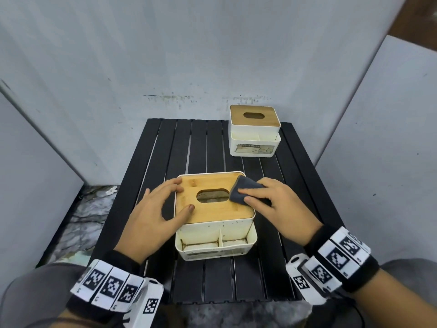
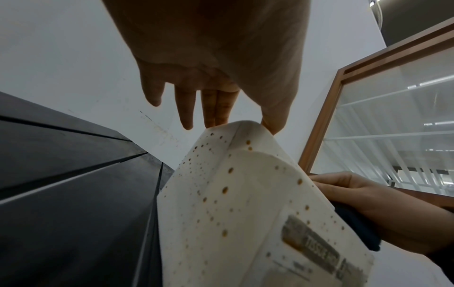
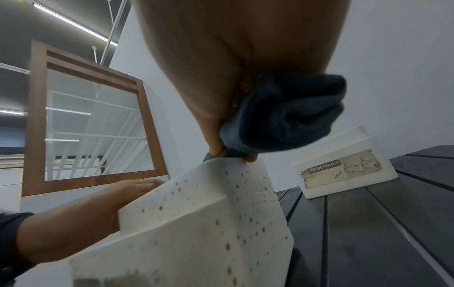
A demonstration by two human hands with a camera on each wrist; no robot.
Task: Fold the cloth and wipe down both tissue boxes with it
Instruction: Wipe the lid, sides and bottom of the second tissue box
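The near tissue box (image 1: 212, 224) is white with brown specks and a bamboo lid (image 1: 210, 211) with an oval slot. My left hand (image 1: 151, 209) rests on its left side, thumb and straight fingers touching the lid. My right hand (image 1: 279, 204) grips a folded dark grey cloth (image 1: 246, 189) and presses it on the lid's right part. In the right wrist view the cloth (image 3: 287, 116) is bunched in the palm above the box (image 3: 196, 233). The left wrist view has straight fingers (image 2: 209, 108) at the box's (image 2: 245, 203) top edge. A second tissue box (image 1: 254, 129) stands at the table's far right.
Both boxes stand on a black slatted table (image 1: 203, 147) enclosed by white panels at the back and both sides. The near box has open front compartments (image 1: 212, 242). A wood-framed glass panel (image 3: 93, 120) shows behind in the wrist views.
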